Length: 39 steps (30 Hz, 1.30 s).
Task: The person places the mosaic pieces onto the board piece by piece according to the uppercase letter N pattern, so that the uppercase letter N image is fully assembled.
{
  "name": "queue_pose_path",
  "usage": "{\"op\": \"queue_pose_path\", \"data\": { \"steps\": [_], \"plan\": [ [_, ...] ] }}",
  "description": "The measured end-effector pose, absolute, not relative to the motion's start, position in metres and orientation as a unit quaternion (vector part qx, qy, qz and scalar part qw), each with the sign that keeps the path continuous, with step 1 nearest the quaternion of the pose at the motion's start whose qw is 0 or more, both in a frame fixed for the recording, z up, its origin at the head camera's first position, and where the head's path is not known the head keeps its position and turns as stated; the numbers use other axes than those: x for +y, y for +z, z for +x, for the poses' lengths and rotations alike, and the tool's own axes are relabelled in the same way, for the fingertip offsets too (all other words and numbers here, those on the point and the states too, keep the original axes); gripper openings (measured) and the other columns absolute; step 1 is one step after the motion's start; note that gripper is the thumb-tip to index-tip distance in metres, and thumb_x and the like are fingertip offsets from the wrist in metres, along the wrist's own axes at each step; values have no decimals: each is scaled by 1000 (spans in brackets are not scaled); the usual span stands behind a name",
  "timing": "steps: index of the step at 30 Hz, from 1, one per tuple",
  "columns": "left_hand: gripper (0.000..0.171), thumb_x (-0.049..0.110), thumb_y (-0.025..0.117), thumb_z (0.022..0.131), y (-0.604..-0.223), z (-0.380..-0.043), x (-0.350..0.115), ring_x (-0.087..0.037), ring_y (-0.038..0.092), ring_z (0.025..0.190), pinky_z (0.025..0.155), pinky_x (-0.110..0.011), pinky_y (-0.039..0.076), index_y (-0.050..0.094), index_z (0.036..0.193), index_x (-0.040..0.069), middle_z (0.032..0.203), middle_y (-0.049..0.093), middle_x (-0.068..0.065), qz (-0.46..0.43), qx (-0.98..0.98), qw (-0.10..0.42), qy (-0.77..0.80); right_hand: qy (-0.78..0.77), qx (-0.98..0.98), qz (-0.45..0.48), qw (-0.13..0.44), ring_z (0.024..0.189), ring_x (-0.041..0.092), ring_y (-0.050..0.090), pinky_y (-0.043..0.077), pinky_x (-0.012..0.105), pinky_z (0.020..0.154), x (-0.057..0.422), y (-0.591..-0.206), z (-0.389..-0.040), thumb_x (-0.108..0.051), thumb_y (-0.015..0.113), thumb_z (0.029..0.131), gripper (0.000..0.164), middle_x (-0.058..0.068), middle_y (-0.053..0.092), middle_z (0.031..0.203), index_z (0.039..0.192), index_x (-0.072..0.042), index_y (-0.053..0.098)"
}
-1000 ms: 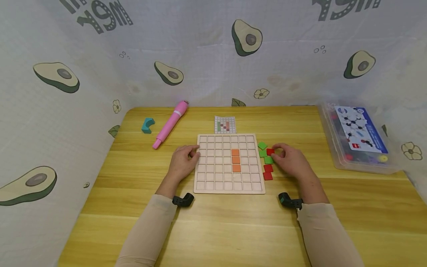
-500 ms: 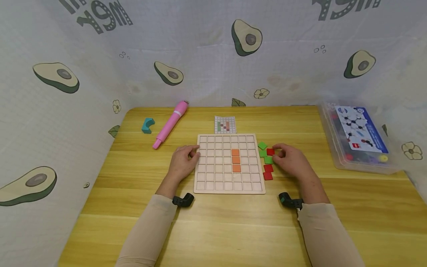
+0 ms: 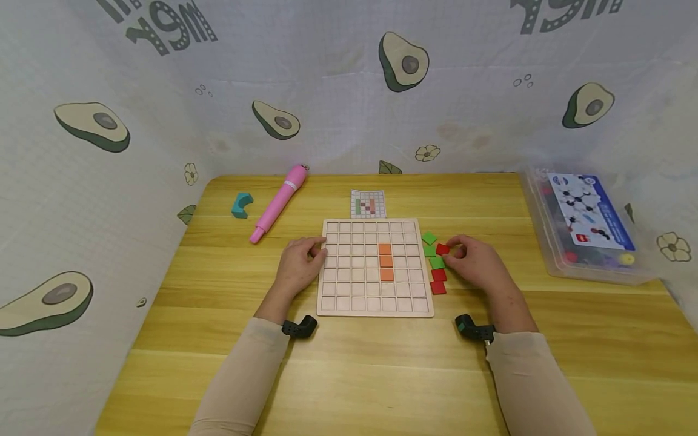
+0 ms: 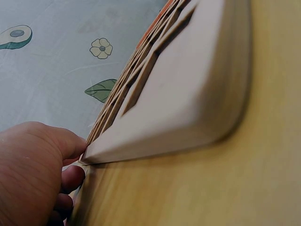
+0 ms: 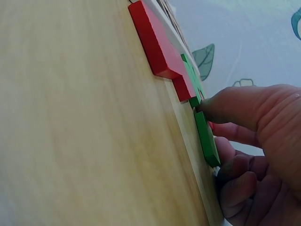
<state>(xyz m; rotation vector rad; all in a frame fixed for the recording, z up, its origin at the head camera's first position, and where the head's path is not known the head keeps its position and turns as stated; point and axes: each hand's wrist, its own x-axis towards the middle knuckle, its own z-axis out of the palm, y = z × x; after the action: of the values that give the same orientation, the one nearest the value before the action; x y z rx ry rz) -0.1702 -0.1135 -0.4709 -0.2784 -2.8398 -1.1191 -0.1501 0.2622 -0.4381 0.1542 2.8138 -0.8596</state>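
Note:
A square wooden grid board point(image 3: 349, 292) lies flat, three orange tiles point(image 3: 386, 261) filling part of one column. At its left edge, the thumb and index finger of my left hand point(image 3: 297, 266) touch the rim; the left wrist view shows the board point(image 4: 178, 108) close up. My right hand point(image 3: 475, 261) is over the loose tiles, thumb and index fingertips at a red tile point(image 3: 443, 249), pinching it. Just beneath the thumb lies a green tile point(image 3: 437, 263), whose side point(image 5: 208, 143) shows in the right wrist view.
Beside the board lie two more green tiles point(image 3: 429, 238) and two more red tiles point(image 3: 438, 287). A printed pattern card point(image 3: 368, 195) sits behind it. Farther off are a pink pen-shaped thing point(image 3: 279, 204), a teal block point(image 3: 240, 206) and a clear plastic box point(image 3: 556, 242).
The red tile at my right fingertips has turned slightly and shifted a little right. The green tile beneath has turned and slid slightly left. My left hand and the board have stayed put.

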Motion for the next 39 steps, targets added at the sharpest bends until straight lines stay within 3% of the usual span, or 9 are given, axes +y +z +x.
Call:
{"op": "queue_pose_path", "data": {
  "steps": [22,30,39],
  "plan": [
    [32,24,65,99,-471,-170,-114,-26,58,97,87,-38,45,72,128,12,90,67,-6,-93,-925,44,-366,-295,947,61,116,86,27,57,45,28,68,260,-430,-148,-37,66,98,40,17,66,105,123,-5,59],
    [32,23,65,99,-470,-170,-114,-26,57,94,86,-38,45,72,127,11,90,67,-6,-96,-925,45,-366,-316,941,16,120,83,24,56,45,30,68,252,-418,-145,-36,68,98,37,14,65,102,121,-8,59],
    [32,24,65,99,-470,-171,-114,-26,58,96,87,-38,45,72,128,12,90,68,-6,-97,-925,46,-365,-316,938,-42,135,72,20,52,43,29,61,236,-414,-142,-29,71,95,29,7,59,88,115,-10,62]
  ]
}}
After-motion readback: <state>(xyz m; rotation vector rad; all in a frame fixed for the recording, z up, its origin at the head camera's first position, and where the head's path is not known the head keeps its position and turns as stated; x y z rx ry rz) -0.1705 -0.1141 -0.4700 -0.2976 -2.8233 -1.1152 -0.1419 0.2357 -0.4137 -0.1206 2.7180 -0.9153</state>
